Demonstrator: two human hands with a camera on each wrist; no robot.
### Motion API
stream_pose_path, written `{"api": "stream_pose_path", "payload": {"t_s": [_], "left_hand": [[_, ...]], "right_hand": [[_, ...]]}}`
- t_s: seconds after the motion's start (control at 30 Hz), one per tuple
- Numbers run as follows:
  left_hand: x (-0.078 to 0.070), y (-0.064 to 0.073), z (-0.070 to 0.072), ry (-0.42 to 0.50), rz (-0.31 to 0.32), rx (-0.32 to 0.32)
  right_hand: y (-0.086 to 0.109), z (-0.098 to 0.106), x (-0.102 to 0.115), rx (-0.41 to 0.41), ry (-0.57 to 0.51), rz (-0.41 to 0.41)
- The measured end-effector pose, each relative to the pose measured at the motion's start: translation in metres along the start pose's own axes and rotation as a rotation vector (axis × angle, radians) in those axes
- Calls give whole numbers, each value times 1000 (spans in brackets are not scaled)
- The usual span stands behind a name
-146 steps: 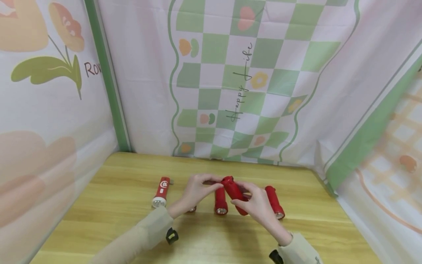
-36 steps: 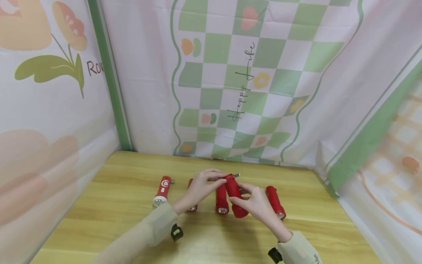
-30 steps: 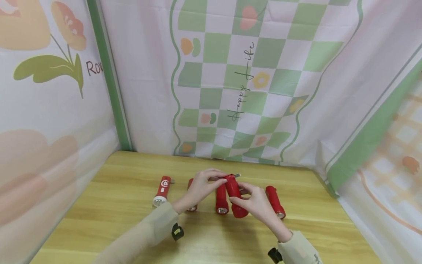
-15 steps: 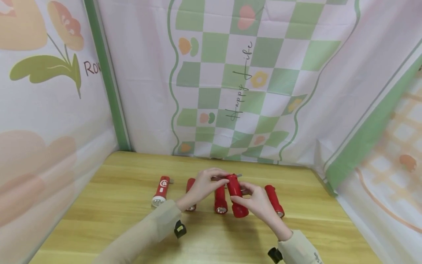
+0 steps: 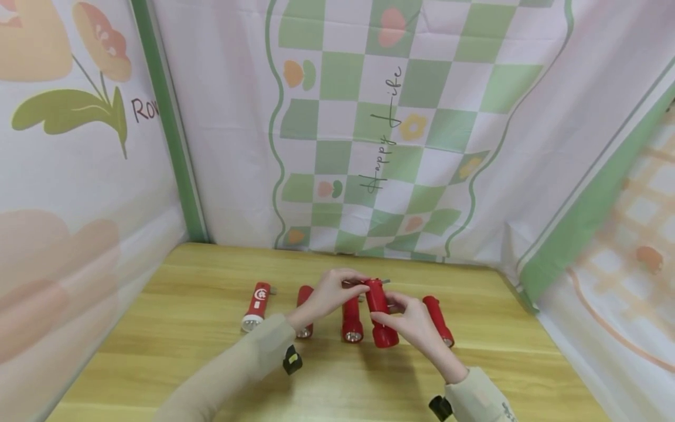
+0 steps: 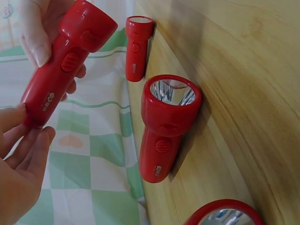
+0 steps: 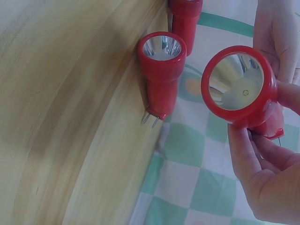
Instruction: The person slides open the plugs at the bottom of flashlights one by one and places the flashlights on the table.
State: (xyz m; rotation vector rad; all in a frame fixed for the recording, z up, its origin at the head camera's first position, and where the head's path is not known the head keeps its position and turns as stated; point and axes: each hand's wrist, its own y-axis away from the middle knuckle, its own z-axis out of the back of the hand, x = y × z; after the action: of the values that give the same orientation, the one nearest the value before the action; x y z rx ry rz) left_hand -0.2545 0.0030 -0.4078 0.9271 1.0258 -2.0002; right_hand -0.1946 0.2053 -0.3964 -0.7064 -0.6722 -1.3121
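Both hands hold a red flashlight (image 5: 385, 336) above the table, its lamp end down toward the person. My left hand (image 5: 329, 294) pinches the tail end between thumb and fingers. My right hand (image 5: 415, 323) grips the body from the right, thumb in front. Metal plug prongs (image 5: 387, 281) stick out to the right from the tail. In the left wrist view the ribbed switch (image 6: 70, 62) and a white logo show on the body. The right wrist view looks into the silvery reflector (image 7: 236, 82).
On the wooden table (image 5: 211, 375) a red flashlight with a white head (image 5: 256, 308) lies at left. Plain red flashlights lie behind the left forearm (image 5: 304, 296), in the middle (image 5: 352, 321) and at right (image 5: 439, 319). Patterned cloth (image 5: 348, 129) hangs behind.
Since the earliest frame, prongs have come into view at the held flashlight's tail. The flashlight has turned more upright, and both hands have kept hold of it, shifting slightly right lately.
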Motion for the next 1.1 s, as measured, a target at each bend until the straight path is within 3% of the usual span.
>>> {"api": "stream_pose_path", "payload": {"t_s": [0.27,0.5,0.67,1.1], "left_hand": [[2,-7,-2,3,14,14],[4,-12,-6,-38,-30,6],[1,-15,-8,-33,20,27],[3,-25,-14,-70,62,39]], "right_hand": [[-3,1,-4,-1,-6,-36],[-4,2,-6,-11,-27,-69],[-4,2,-8,-13,-41,-80],[-6,5,-12,6,-77,-115]]}}
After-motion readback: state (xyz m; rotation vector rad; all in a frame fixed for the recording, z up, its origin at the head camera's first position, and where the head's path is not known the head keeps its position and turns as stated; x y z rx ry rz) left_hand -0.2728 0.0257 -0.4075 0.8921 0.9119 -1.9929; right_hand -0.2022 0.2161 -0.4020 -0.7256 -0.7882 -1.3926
